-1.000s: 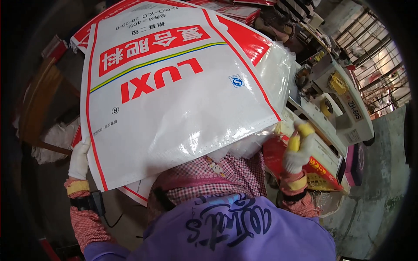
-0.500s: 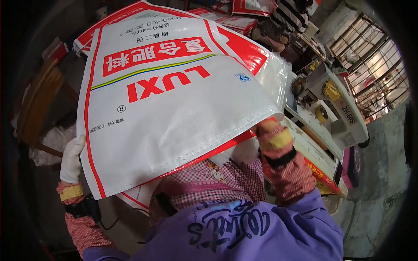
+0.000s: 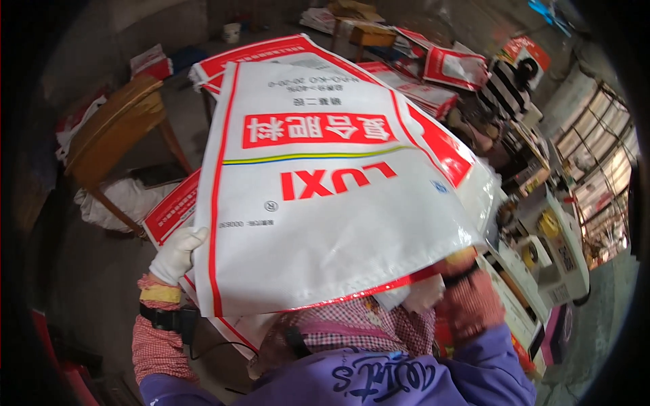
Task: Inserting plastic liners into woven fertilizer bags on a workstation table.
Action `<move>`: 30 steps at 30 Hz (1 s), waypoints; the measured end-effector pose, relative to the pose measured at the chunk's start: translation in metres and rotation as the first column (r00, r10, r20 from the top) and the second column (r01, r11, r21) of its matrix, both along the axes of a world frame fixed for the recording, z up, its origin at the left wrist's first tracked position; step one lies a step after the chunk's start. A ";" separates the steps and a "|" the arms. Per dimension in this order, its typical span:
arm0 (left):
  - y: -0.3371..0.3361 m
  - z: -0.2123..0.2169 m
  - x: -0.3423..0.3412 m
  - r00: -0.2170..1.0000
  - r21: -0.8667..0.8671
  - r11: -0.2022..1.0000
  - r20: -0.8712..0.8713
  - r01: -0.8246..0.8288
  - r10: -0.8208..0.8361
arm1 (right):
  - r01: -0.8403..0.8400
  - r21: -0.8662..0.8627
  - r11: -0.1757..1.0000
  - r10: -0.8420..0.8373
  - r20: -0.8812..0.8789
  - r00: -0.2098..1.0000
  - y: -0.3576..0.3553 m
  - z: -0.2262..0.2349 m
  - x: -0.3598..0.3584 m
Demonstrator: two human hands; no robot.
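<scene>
A large white woven sack (image 3: 318, 250) with red borders and red printing lies spread before me over other sacks. My left hand (image 3: 177, 257), in a white glove, is closed on its left edge near the lower corner, thumb on top. My right forearm reaches to the sack's near right corner, and the hand itself is hidden under it, so its fingers cannot be made out. Below the near edge, whitish material (image 3: 425, 292) shows beside my right cuff. A clear plastic liner (image 3: 489, 196) sticks out at the far right.
A sewing machine (image 3: 565, 271) stands on a bench at the right. To the left is a wooden chair (image 3: 118, 125) with a white bundle (image 3: 108, 206) behind its legs. More sacks (image 3: 423, 95) lie at the back, near a person in a striped top (image 3: 504, 91).
The view has shifted, showing more of the room behind. My left hand still grips the sack's edge. My right hand has moved farther under its near right corner.
</scene>
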State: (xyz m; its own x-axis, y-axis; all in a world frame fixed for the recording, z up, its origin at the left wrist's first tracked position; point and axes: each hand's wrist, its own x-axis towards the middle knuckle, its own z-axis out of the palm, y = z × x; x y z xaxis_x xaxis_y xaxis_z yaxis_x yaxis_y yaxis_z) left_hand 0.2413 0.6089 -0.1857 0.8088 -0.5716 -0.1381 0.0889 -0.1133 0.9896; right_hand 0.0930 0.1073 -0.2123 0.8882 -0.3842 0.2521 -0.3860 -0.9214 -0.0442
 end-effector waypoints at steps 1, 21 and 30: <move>0.000 -0.002 0.000 0.996 -0.044 0.999 -0.084 -0.006 0.002 | -0.043 -0.006 0.999 0.044 0.018 0.999 0.010 0.008 -0.010; 0.043 -0.047 0.010 0.290 0.012 0.416 0.735 -0.909 0.613 | -0.439 0.889 0.128 -0.148 0.455 0.878 0.031 0.017 -0.034; 0.189 -0.048 -0.080 -0.166 -0.129 -0.107 0.677 -0.986 0.717 | -0.616 0.547 0.567 0.473 0.397 0.787 0.203 0.009 0.082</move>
